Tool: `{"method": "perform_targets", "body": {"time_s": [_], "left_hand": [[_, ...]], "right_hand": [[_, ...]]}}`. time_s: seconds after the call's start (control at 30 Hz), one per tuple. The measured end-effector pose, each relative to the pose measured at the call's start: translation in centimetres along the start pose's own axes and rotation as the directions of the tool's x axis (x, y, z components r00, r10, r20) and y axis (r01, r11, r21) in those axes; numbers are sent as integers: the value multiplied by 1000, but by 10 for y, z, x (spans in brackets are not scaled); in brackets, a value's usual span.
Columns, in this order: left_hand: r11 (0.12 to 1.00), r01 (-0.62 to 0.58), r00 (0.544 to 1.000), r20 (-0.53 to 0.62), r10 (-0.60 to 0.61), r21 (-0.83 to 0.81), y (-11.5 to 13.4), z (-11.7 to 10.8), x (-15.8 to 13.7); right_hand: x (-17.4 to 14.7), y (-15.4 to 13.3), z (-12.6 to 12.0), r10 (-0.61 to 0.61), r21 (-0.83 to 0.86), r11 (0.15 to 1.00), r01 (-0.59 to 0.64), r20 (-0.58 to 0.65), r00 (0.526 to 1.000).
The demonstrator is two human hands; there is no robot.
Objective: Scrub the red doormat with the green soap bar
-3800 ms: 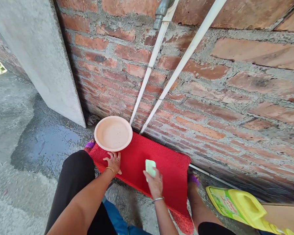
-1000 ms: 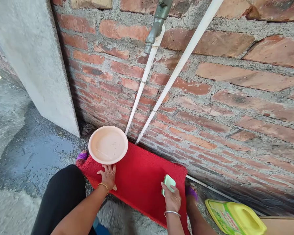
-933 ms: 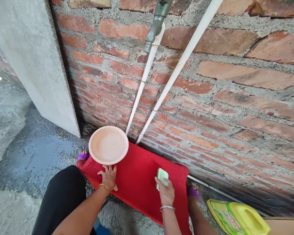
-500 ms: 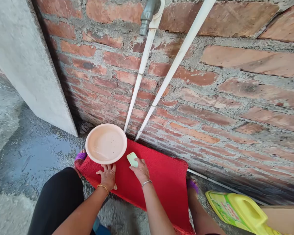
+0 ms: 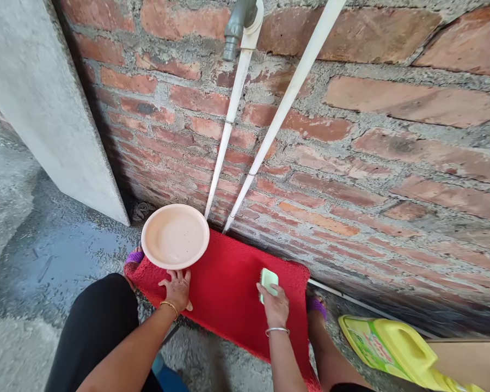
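Note:
A red mat (image 5: 224, 272) lies spread out in front of me, its ends over or beside my feet. My right hand (image 5: 276, 304) is closed around a pale green scrub brush (image 5: 268, 279), which rests on the right part of the mat. At the left end of the mat sits a shallow pink basin (image 5: 175, 237); whether it holds water I cannot tell for sure. My left hand (image 5: 177, 288) lies with fingers spread on the mat, fingertips close to the basin's near rim.
A brick wall (image 5: 322, 204) rises behind the mat, with two white pipes (image 5: 224, 147) and a grey tap (image 5: 231, 41). A concrete slab (image 5: 65, 114) stands at left over wet floor (image 5: 69, 239). A yellow detergent jug (image 5: 387, 345) lies at the lower right.
My right hand has slid the brush rightward across the mat, from near the middle to the right part. My left hand and the basin have barely moved.

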State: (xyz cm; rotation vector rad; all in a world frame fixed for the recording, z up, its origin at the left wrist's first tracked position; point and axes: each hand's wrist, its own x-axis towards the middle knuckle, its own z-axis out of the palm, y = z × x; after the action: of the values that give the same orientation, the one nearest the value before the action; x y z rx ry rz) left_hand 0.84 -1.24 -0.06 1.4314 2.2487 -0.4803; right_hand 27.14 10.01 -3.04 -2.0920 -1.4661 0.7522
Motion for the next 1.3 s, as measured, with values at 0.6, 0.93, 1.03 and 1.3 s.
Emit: {"method": "perform_targets", "body": {"time_s": [0.6, 0.93, 1.03, 1.3], "left_hand": [[1000, 7, 1000, 3, -7, -13, 0, 8, 8], [1000, 12, 1000, 5, -12, 1, 0, 8, 7], [1000, 14, 1000, 14, -13, -15, 1, 5, 6], [999, 9, 998, 66, -7, -33, 1, -9, 2]], "right_hand": [[8, -50, 17, -40, -310, 944, 112, 229, 973], [35, 32, -46, 288, -117, 946, -302, -123, 950], [23, -11, -12, 121, -94, 988, -123, -34, 992], [-23, -135, 89, -257, -208, 917, 339, 342, 904]]}}
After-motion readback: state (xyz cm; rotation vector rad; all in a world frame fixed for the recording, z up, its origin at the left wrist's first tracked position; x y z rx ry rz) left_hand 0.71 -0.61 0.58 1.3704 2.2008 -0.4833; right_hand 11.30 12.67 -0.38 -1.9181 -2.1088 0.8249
